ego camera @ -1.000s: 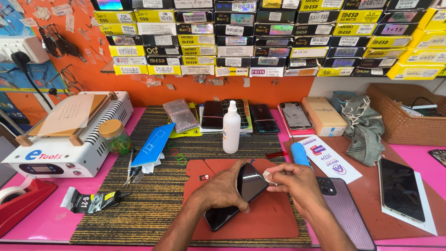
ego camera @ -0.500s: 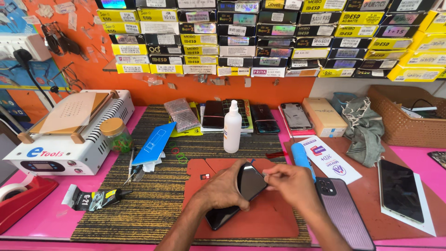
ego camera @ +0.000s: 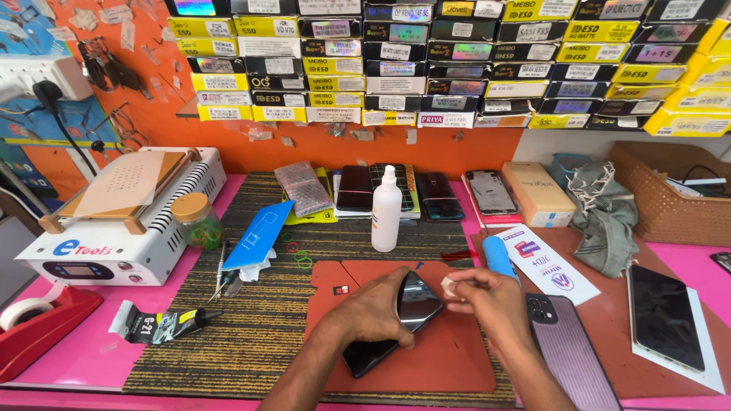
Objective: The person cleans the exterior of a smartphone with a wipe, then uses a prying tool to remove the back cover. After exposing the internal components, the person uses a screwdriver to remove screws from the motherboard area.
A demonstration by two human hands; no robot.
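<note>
Pink counter (ego camera: 91,350) with striped mat (ego camera: 251,335) beneath wall-stacked boxes (ego camera: 457,61), upper frame. At lower centre, left hand (ego camera: 377,312) fingers grip a black phone (ego camera: 396,323) on a red pad (ego camera: 449,358). Right hand (ego camera: 491,304) fingers pinch a small white wipe (ego camera: 450,287) just beside the phone's upper edge.

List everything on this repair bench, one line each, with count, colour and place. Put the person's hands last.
phone: 1, black, on the red mat under the hands
red mat: 1, centre front
spray bottle: 1, white, upright behind the mat
heating machine: 1, white, far left
jar: 1, yellow lid, beside the machine
tape dispenser: 1, red, front left
phone case: 1, purple-grey, right of the mat
dark phones: several, back row
cloth: 1, grey-green, right
basket: 1, brown, far right
boxes: many, yellow and black, wall shelves
left hand: grip on the phone
right hand: pinches a small pale piece
</note>
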